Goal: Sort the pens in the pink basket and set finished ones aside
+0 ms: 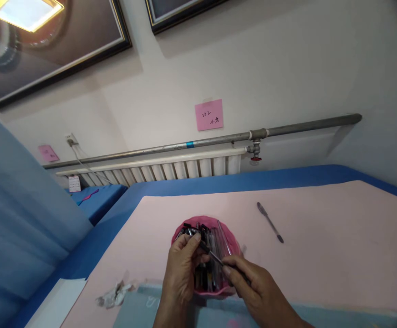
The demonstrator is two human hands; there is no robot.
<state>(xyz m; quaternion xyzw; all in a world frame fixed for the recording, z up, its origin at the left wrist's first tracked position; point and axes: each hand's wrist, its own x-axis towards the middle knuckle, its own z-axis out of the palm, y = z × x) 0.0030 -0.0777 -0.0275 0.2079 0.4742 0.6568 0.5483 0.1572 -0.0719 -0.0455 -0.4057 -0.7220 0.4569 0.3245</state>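
Note:
Over a round pink basket (231, 241) my two hands hold a dark pen (215, 258) slantwise between them. My left hand (184, 264) pinches its black upper end with thumb and fingers. Lower down, my right hand (246, 280) grips the other end between thumb and forefinger. Inside the basket lie clear pen tubes (223, 239) and several black pen parts, partly hidden by my hands. Another pen (270, 222), assembled with dark ends, lies on the pink sheet to the right of the basket.
A pink sheet (321, 237) covers the blue table (246, 180). Crumpled tissue or plastic (114, 295) and white paper (57, 303) lie at the left front. A light-blue cloth (139, 307) is nearest me. Behind stand a radiator (185, 167) and pipe; a blue curtain (17, 205) hangs left.

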